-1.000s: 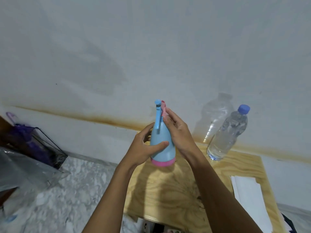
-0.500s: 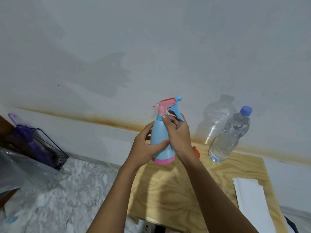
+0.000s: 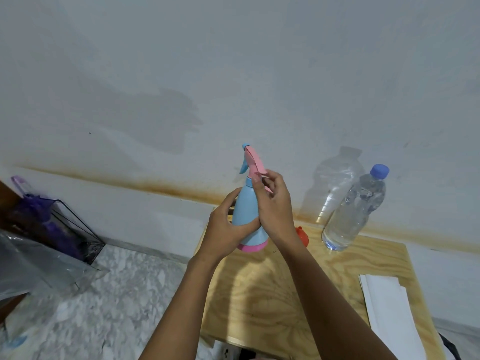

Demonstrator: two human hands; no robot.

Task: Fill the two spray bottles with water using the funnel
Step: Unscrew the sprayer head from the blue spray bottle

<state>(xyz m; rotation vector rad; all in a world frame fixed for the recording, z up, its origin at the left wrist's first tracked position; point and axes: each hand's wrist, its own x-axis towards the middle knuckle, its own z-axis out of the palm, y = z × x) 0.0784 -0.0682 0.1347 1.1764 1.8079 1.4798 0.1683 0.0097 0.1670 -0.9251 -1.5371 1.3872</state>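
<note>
Evidently unscrewing step. Spray bottle point(image 3: 248, 214) was held upright over far end of wooden table point(image 3: 259, 294). Left hand point(image 3: 226, 229) wrapped blue body; right hand point(image 3: 272, 203) pinched base of pink spray head point(image 3: 255, 162). Best practice: brace body firm, twist at collar, not trigger; lift head straight up. Orange piece point(image 3: 302, 236), likely funnel, lay behind right wrist; capped water bottle point(image 3: 355, 209) stood near. Second spray bottle not visible.

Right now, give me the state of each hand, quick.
Left hand: closed round the body of the light blue plastic spray bottle with the pink base.
Right hand: closed, pinching that bottle's pink trigger head.
</note>
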